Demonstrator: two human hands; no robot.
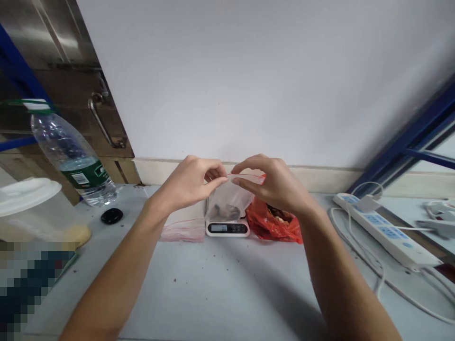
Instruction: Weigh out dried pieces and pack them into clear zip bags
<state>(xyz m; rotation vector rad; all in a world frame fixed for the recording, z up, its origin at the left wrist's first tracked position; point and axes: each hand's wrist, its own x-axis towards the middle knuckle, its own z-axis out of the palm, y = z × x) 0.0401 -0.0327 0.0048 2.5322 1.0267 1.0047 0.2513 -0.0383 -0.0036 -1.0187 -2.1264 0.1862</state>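
Observation:
A clear zip bag [223,199] with a red line along its top edge hangs over a small white digital scale [227,229]. Dark pieces lie in its bottom; whether it rests on the scale I cannot tell. The thumb and fingers of my left hand [197,177] pinch the bag's left top corner. Beside it, my right hand [270,180] has thumb and forefinger closed on the same top edge. Left of the scale lies a stack of flat zip bags [183,229]. Close under my right wrist sits a red plastic bag [273,227] with brown dried pieces inside.
To the left stand a large water bottle [83,166] and a lidded plastic tub [31,213], with a black round object [112,216] near them. A white power strip [387,229] and loose cables lie at right. Dark crumbs dot the grey table [199,303]. A white wall [249,85] rises behind.

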